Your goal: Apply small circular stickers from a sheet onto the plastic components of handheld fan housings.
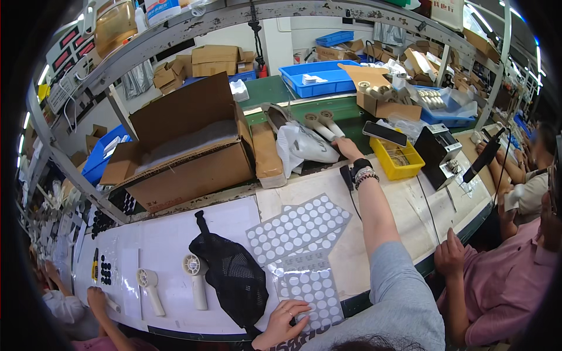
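My right hand point(350, 151) reaches across the bench, its fingers closed at the handle end of a white handheld fan point(332, 124). A second white handheld fan point(318, 126) lies right beside it, on the left. Next to them is a white plastic-wrapped bundle point(307, 143). My left hand point(285, 320), a ring on one finger, lies with fingers extended at the edge of a sheet of round white stickers point(312, 295). Another sticker sheet point(297, 229) lies above it, partly over a further sheet. A black mesh bag point(237, 279) is left of my left hand.
A large open cardboard box point(187, 172) stands back left. A yellow bin point(398, 158) with a phone point(384, 133) across it is right of my right hand. Two handheld fans point(198, 281) lie at left. Co-workers sit on both sides; a blue tray point(322, 88) is behind.
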{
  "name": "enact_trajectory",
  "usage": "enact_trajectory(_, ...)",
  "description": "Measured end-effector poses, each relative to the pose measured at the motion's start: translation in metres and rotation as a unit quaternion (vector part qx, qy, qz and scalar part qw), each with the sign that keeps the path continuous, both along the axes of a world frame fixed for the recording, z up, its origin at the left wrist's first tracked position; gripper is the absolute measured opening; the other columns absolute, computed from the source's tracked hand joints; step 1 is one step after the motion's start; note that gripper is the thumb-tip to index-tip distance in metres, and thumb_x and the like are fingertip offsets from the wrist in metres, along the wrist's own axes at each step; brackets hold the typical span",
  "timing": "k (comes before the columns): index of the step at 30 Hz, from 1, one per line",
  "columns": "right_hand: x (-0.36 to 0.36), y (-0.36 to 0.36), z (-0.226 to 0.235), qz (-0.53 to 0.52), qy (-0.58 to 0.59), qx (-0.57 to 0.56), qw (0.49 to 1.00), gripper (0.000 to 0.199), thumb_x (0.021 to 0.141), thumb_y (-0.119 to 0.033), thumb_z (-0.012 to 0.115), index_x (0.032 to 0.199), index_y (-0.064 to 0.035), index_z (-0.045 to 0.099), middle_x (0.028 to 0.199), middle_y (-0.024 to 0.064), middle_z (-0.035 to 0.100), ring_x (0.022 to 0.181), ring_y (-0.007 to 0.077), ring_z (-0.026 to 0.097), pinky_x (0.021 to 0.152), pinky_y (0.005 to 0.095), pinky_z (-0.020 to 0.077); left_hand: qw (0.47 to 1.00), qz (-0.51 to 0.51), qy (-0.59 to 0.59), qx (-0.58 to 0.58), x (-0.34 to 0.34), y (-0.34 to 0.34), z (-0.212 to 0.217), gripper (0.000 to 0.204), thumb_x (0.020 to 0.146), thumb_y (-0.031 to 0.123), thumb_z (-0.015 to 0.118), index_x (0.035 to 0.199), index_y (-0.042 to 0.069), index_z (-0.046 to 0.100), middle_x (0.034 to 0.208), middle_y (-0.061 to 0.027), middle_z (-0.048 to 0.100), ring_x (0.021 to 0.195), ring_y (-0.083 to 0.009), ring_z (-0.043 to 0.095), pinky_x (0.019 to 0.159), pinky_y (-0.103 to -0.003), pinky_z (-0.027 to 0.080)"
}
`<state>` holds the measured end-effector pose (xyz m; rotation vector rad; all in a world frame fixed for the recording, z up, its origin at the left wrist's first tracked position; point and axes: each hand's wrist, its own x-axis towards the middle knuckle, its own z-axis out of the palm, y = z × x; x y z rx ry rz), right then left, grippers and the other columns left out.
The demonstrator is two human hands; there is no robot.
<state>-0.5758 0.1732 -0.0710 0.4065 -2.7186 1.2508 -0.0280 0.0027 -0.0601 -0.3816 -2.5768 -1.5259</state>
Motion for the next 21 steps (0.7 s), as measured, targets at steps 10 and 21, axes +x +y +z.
enact_trajectory(10,0.102,0.004,0.031,0.021,0.09,-0.066,0.994,0.024,0.087,-0.022,0.061,0.101,-0.004,0.067,0.09,0.0112,0.07,0.09,0.0232,0.066,0.079,0.0324,0.0504,0.999,-0.006,0.046,-0.025,-0.001,0.004,0.002,0.023,0.075,0.01,0.07,0.098,0.006,0.066,0.102,-0.0109,0.063,0.096,-0.0298,0.058,0.084,-0.036,0.046)
enact_trajectory(21,0.425,0.062,0.076,0.26,-0.003,-0.006,0.966,0.026,0.087,-0.015,0.063,0.111,-0.0037,0.064,0.1,0.0126,0.066,0.091,0.0224,0.064,0.081,0.0313,0.0497,0.992,-0.021,0.113,-0.049,0.004,0.006,-0.007,0.02,0.074,0.009,0.069,0.093,0.004,0.064,0.099,-0.0115,0.062,0.095,-0.0316,0.056,0.084,-0.039,0.045)
